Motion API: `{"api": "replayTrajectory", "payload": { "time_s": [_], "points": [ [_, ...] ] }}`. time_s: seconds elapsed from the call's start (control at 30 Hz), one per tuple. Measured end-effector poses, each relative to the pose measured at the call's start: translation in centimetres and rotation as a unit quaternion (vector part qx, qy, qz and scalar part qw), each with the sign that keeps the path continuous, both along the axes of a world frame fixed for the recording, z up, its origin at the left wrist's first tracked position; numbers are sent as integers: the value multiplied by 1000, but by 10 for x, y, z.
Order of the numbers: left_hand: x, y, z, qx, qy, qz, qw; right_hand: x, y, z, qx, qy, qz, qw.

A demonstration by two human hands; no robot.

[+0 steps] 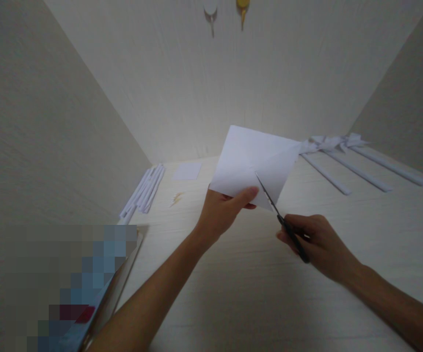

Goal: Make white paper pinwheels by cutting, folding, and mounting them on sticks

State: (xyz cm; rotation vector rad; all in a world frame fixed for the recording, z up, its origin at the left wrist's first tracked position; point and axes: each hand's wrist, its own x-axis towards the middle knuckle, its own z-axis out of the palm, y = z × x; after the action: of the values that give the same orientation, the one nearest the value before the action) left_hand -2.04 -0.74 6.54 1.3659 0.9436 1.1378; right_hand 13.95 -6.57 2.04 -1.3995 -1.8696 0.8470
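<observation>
The left hand [220, 210] pinched a white paper sheet [253, 164] by its lower edge, holding it up above the pale surface [233, 283], thumb lying across the front. The right hand [316, 242] gripped black-handled scissors [282, 220], whose blades reached into the sheet from its lower right edge. Rolled paper strips [145, 190] lay along the left wall, more folded strips [346, 161] far right, a small paper square [187, 171] behind. Bare surface lay open beneath both hands
</observation>
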Motion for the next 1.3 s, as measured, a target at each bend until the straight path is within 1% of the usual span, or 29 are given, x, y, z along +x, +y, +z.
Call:
{"api": "replayTrajectory", "payload": {
  "time_s": [0.27,0.33,0.47,0.6,0.67,0.77,0.83,0.87,0.9,1.0,1.07,1.13,1.3],
  "points": [
    [-2,2,0,7,9,-10,1000,1,1,-1,-2,0,-5,1000],
    [-8,6,4,17,13,-17,1000,2,1,-1,-1,3,-6,1000],
    [-28,17,18,18,-7,-70,997,3,1,0,-1,0,8,1000],
    [-44,23,27,12,50,-81,995,4,0,0,2,-25,47,999],
    [-48,23,29,9,102,-92,990,5,1,-1,3,-43,78,996],
    [-48,21,30,25,175,-98,979,5,2,-3,0,-66,113,991],
    [-48,21,31,39,195,-89,976,5,3,-4,-11,-71,118,990],
    [-48,22,30,46,193,-75,977,5,3,-5,-19,-68,115,991],
    [-48,23,30,54,183,-52,980,4,4,-5,-28,-61,108,992],
    [-46,27,25,77,120,44,989,4,5,-7,-46,-28,69,996],
    [-42,29,22,89,83,83,989,3,5,-9,-46,-7,42,998],
    [-36,29,19,97,60,94,989,2,4,-10,-45,10,30,998],
    [-20,21,16,80,29,90,992,-1,2,-13,-60,43,45,996]
  ]
}}
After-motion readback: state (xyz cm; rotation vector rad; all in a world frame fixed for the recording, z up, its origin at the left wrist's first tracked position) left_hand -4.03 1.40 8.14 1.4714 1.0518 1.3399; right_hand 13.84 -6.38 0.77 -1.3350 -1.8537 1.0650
